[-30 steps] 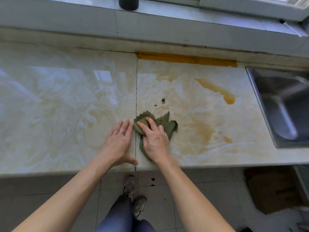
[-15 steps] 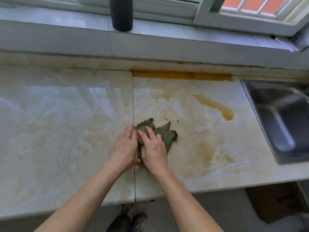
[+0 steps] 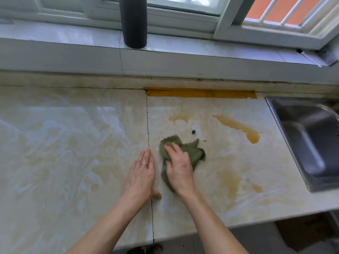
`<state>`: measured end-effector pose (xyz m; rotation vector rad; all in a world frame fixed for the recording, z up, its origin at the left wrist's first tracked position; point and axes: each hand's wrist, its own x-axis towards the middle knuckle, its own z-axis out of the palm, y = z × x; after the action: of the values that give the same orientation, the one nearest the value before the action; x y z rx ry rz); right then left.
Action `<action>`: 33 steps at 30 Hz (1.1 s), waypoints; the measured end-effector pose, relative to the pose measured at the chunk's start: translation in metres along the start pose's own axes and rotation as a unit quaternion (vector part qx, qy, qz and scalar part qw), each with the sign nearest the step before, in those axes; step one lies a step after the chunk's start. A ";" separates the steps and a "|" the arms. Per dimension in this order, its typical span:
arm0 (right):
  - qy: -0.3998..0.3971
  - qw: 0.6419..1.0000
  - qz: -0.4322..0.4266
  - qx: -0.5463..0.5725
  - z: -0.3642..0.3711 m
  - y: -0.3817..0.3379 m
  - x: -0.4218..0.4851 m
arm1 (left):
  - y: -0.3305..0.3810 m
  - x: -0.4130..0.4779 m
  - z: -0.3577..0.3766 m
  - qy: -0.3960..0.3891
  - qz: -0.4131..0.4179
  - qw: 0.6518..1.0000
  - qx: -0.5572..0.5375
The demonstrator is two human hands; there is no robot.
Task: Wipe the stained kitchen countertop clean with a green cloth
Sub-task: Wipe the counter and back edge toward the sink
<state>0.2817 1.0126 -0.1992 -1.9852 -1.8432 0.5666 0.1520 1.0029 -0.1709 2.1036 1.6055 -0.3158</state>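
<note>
Left hand [image 3: 142, 174] flat on the countertop [image 3: 73, 143], fingers straight; right hand [image 3: 179, 167] presses the green cloth [image 3: 195, 153] with spread fingers.
A moment ago the hands touched at the seam [image 3: 147, 125]; now they're apart, cloth just right of it, amber stain [image 3: 238, 126] beyond.

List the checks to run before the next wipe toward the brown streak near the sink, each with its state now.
1. Right hand on the green cloth: ok, it presses down on the cloth.
2. Left hand clear of the cloth: ok, it rests flat on the countertop beside it.
3. Cloth spread out: not ok, bunched.
4. Loose bits cleared: not ok, a dark crumb lies just beyond the cloth.
5. Brown streak wiped: not ok.
6. Cloth dampness: cannot tell.
</note>
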 end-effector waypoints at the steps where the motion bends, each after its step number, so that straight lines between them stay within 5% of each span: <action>1: -0.010 0.999 -0.036 -0.010 0.006 -0.006 -0.002 | 0.000 0.000 0.000 0.001 0.001 1.000 0.004; 4: -0.013 0.998 -0.051 -0.027 0.006 0.000 0.018 | -0.001 0.000 -0.001 0.000 0.000 1.000 0.007; 10: -0.008 0.997 0.064 -0.052 -0.019 0.015 0.035 | -0.002 -0.001 0.001 0.003 0.004 1.000 0.001; 17: -0.074 0.995 -0.055 -0.043 0.009 -0.021 0.021 | -0.003 0.000 0.001 0.017 0.010 1.000 -0.005; 26: -0.042 0.990 0.116 -0.063 -0.020 0.007 0.037 | -0.015 0.004 -0.008 0.031 0.012 0.997 -0.070; 33: -0.097 0.995 -0.029 -0.021 0.002 -0.029 0.042 | -0.017 0.035 -0.027 0.078 -0.001 0.993 -0.084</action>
<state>0.2587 1.0565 -0.1871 -1.9550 -2.0353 0.7323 0.1429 1.0492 -0.1670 2.0403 1.6589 -0.0167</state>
